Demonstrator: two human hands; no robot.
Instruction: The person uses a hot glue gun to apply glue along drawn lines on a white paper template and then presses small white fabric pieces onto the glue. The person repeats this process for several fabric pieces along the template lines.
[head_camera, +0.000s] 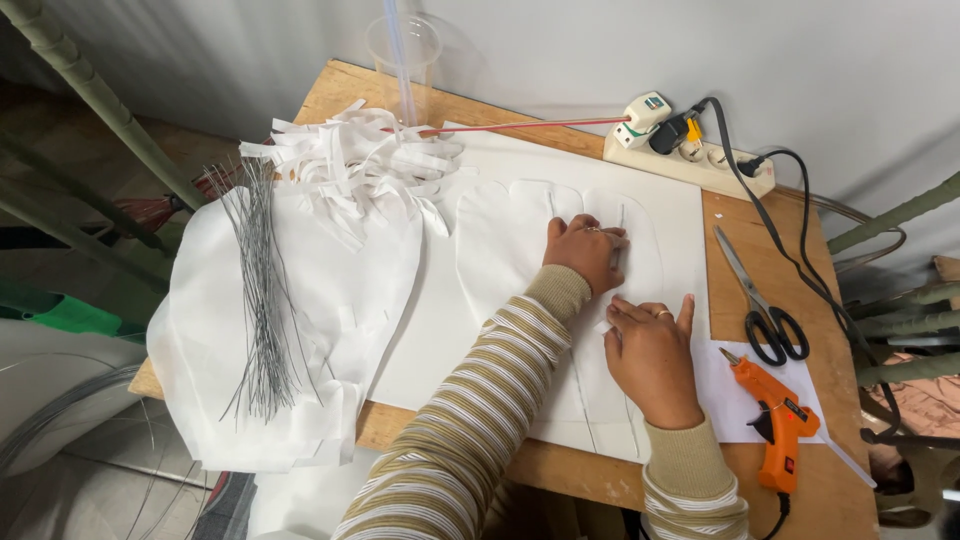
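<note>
My left hand (586, 252) rests on a white petal-shaped cutout (500, 250) that lies on a large white sheet (440, 340); its fingers are curled and press down near a thin wire (621, 225) running along the cutout. My right hand (652, 360) lies flat just below it, fingers together, pressing the same white material, thumb raised. Both sleeves are striped beige and white. Whether either hand pinches the wire is hidden.
A bundle of thin grey wires (262, 300) lies on stacked white cutouts (240, 400) at left, with white paper scraps (350, 160) behind. Black scissors (760, 305), an orange glue gun (775, 420) and a power strip (690, 150) sit at right on the wooden table (780, 260). A clear cup (404, 55) stands at back.
</note>
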